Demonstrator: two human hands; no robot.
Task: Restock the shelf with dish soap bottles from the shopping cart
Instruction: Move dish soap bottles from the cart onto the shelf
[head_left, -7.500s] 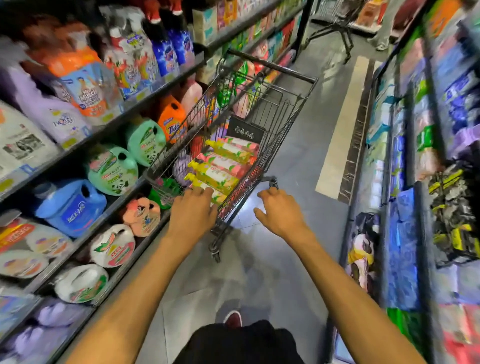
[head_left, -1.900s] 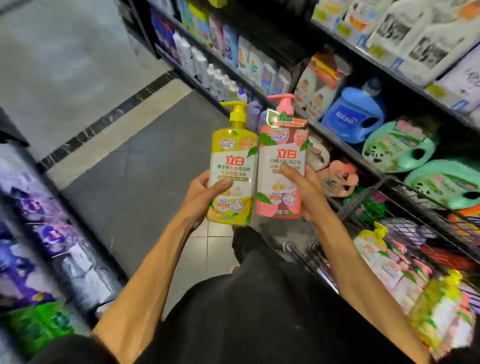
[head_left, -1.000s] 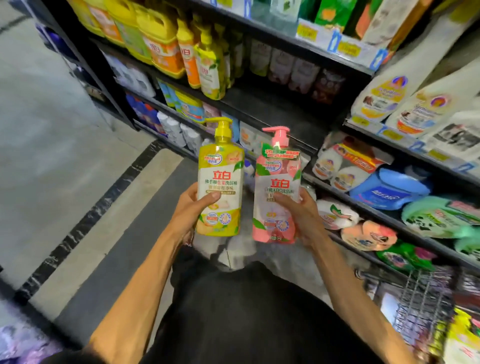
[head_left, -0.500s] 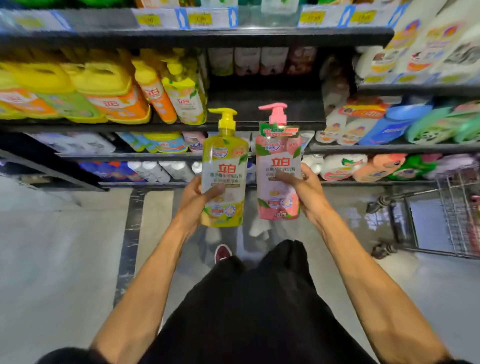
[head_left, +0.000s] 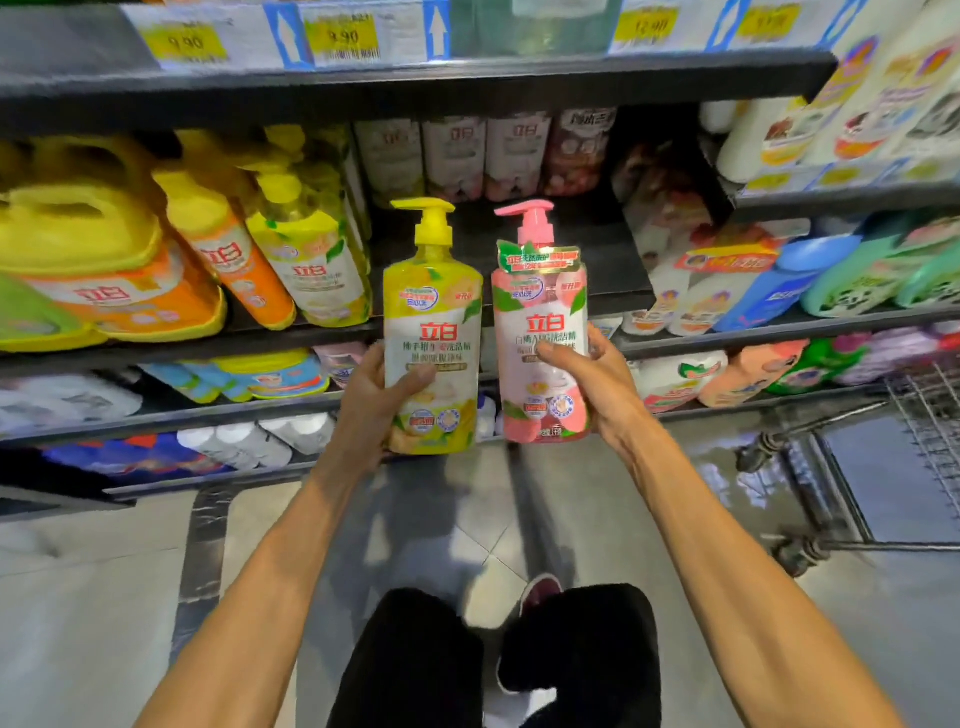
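My left hand (head_left: 366, 410) grips a yellow dish soap bottle (head_left: 434, 312) with a yellow pump, held upright. Beside it, my right hand (head_left: 597, 384) grips a pink dish soap bottle (head_left: 540, 306) with a pink pump, also upright. The two bottles stand side by side, almost touching, in front of a dark gap on the middle shelf (head_left: 519, 249). Yellow dish soap bottles (head_left: 306, 260) and jugs fill that shelf to the left of the gap. A corner of the wire shopping cart (head_left: 914, 426) shows at the right edge.
Pale refill pouches (head_left: 483, 156) stand at the back of the gap. Blue and green detergent jugs (head_left: 831, 280) lie on the shelf to the right. Lower shelves (head_left: 208, 415) hold packs and white bottles. My legs and one shoe (head_left: 540, 592) are on the tiled floor below.
I have stepped closer to the shelf, which now looks larger. Both bottles stay gripped and have risen slightly toward the gap on the middle shelf.
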